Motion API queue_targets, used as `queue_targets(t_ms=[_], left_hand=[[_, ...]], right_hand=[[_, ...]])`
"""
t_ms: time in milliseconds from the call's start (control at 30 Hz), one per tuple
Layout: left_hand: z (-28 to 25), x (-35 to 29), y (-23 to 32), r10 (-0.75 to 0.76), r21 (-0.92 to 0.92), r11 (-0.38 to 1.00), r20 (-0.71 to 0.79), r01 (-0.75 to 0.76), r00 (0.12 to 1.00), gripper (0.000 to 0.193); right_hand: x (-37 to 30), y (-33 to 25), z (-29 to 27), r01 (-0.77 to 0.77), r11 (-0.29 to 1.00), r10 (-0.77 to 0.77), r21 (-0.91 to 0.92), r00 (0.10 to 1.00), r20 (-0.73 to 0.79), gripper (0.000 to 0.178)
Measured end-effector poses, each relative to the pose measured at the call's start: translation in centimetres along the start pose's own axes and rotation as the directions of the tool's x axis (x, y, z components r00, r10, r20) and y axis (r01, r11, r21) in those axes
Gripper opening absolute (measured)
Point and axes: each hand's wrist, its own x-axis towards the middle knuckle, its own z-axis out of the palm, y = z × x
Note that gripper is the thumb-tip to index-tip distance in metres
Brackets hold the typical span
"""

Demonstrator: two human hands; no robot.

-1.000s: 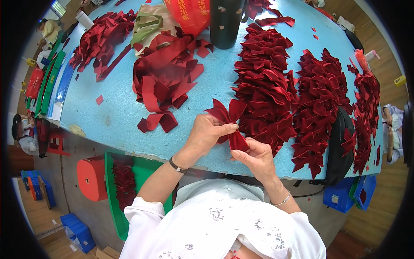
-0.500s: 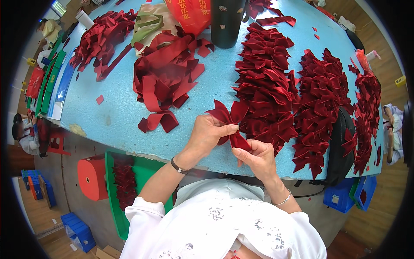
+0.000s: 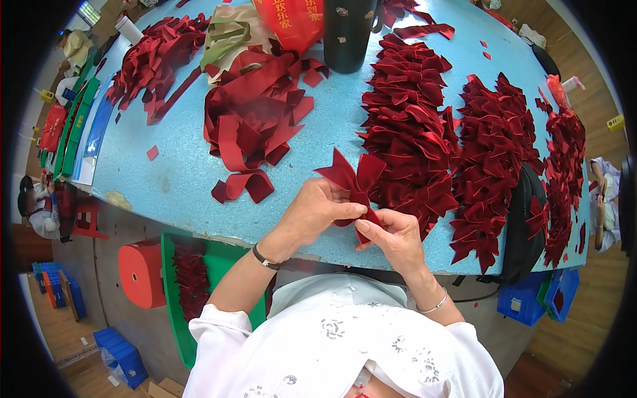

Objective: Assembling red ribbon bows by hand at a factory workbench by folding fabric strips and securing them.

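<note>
Between my two hands is a dark red velvet ribbon bow (image 3: 359,182), held just above the table's near edge. My left hand (image 3: 320,211) pinches the bow's middle from the left, thumb across the front. Close beside it, my right hand (image 3: 393,237) grips the lower part of the bow with thumb and fingers. Two pointed ends of the bow stand up away from me; its lower end is mostly hidden by my fingers. Left of my hands lies a loose heap of cut red ribbon (image 3: 255,109), with a curled strip (image 3: 245,186) nearest me.
Rows of finished bows (image 3: 408,126) lie to the right on the blue table (image 3: 166,179). A dark tumbler (image 3: 346,40) stands at the back beside a red bag (image 3: 292,23). A black bag (image 3: 521,232) sits at the right edge. Below left are a green crate (image 3: 229,259) and a red roll (image 3: 141,272).
My right hand has shifted slightly left and closer to my left hand. The bow's upper ends have spread and tilted a little, and its lower end now shows less.
</note>
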Motion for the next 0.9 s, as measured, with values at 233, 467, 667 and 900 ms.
queue_targets(t_ms=[233, 467, 667, 900], left_hand=[[-0.5, 0.1, -0.6, -0.057, 0.073, 0.996, 0.03, 0.054, 0.998, 0.022], [0.3, -0.4, -0.1, -0.094, 0.078, 0.992, -0.046, 0.098, 0.994, 0.019], [0.4, -0.3, 0.0, -0.079, 0.005, 0.997, -0.046, 0.079, 0.996, 0.019], [0.3, 0.0, 0.1, -0.055, 0.053, 0.997, -0.045, 0.057, 0.997, 0.017]], right_hand=[[-0.1, 1.5, 0.0, 0.101, 0.995, -0.102, -0.016, 0.995, -0.024, 0.016], [-0.4, 0.7, 0.0, 0.157, 0.983, -0.159, -0.09, 0.987, -0.013, 0.017], [-0.5, 1.2, -0.4, 0.165, 0.984, -0.165, -0.072, 0.986, 0.009, 0.018], [-0.4, 0.9, -0.5, 0.146, 0.982, -0.146, -0.123, 0.989, 0.007, 0.017]])
